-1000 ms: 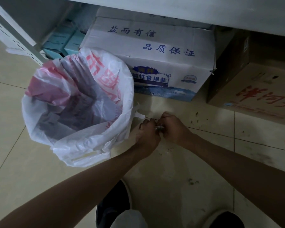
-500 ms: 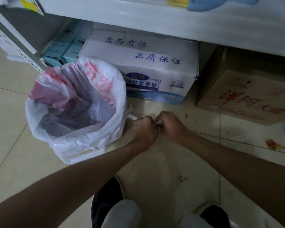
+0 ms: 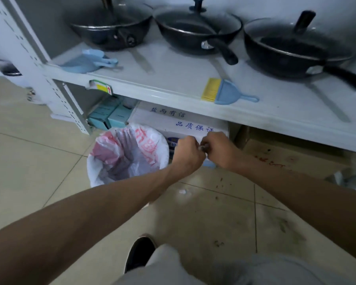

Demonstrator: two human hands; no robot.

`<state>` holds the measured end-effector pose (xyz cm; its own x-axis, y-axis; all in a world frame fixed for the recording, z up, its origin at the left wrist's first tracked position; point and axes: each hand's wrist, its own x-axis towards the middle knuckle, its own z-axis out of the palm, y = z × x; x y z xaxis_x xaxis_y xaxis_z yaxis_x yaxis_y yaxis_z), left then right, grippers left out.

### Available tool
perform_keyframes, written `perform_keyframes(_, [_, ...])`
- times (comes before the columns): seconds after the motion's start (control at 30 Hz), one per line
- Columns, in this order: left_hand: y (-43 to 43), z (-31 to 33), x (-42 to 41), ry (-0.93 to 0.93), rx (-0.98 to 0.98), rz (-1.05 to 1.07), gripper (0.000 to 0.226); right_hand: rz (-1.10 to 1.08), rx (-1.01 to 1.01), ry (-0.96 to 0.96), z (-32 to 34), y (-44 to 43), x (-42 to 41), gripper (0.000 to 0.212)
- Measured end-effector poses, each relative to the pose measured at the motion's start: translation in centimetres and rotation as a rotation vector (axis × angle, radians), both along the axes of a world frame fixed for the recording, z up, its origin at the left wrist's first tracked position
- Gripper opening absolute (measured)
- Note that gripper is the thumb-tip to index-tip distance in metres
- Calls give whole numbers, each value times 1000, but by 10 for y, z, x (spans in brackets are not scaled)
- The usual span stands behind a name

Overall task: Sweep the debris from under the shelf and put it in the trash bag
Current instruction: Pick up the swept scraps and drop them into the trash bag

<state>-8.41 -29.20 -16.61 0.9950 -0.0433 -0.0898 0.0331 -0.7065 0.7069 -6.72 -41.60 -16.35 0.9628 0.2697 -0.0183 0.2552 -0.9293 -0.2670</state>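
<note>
My left hand point(image 3: 188, 154) and my right hand point(image 3: 221, 150) are raised together in front of the white box, both fists pinching one small dark piece of debris point(image 3: 203, 147) between them. The white and pink trash bag point(image 3: 127, 155) stands open on the floor just left of my hands. Small dark and red specks of debris point(image 3: 222, 179) and a pale scrap point(image 3: 183, 191) lie on the tiles below. A blue hand brush with yellow bristles point(image 3: 226, 92) lies on the white shelf point(image 3: 173, 91), and a blue dustpan point(image 3: 84, 61) rests at its left end.
Three black woks point(image 3: 193, 31) stand on the shelf. Under it sit a white printed box point(image 3: 173, 122), teal boxes point(image 3: 111, 116) and a brown carton point(image 3: 286, 155). The shelf's perforated upright point(image 3: 56, 93) is at left. My shoe point(image 3: 140, 254) and knee are below.
My view has lifted, bringing the shelf top, woks, brush and dustpan into sight. Both hands have risen off the floor together, still pinched on the small piece, to the right of the bag's rim.
</note>
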Motion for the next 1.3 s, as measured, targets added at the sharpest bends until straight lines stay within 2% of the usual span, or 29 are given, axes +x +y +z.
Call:
perform_keyframes(0.13, [32,38,7,-62,-10,68,15,38,75,-65,45,36,5,12])
perform_keyframes(0.27, [75,68,12,-103,28,143,19,86,85,-86,70,85,19,12])
perform_keyframes(0.43, [133,64,13,-23,157,208,31,188,87,26,61,143,26,31])
perform_keyframes(0.53, [158,43,9,49,234,208,27,250,78,124,41,158,22,34])
perform_keyframes(0.7, [178,23,3,74,337,165,27,291,28,196,36,159,20,52])
perform_keyframes(0.87, [172,33,4,82,371,143,35,268,51,205,44,146,17,51])
perform_keyframes(1.13, [125,55,-8,71,249,41,47,197,17,146,62,98,16,33])
perform_keyframes(1.3, [67,39,-13,84,88,-140,31,116,2,138,49,45,6,24])
